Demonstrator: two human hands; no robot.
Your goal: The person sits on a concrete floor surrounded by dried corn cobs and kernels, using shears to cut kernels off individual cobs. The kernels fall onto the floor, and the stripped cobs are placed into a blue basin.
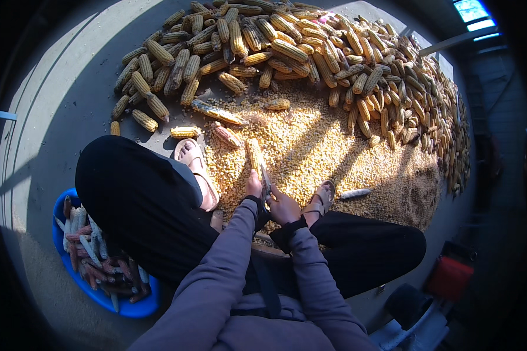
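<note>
My left hand (253,185) grips the lower end of a yellow ear of corn (255,153), whose top points away from me. Closed around a narrow metal tool (265,177) is my right hand (284,207). The tool's thin shaft or blade lies along the right side of the ear; its exact kind is hard to make out. Loose corn kernels (290,153) spread over the floor beneath both hands. A partly stripped reddish cob (226,134) and a dark, mouldy-looking ear (217,112) rest on the kernels just beyond my left hand.
A large heap of unshelled ears (285,50) curves around the far side and right. Bare cobs fill a blue plastic tub (147,307) at lower left. One pale cob (355,193) lies beside my right sandal (323,199). A red object (450,276) stands at lower right.
</note>
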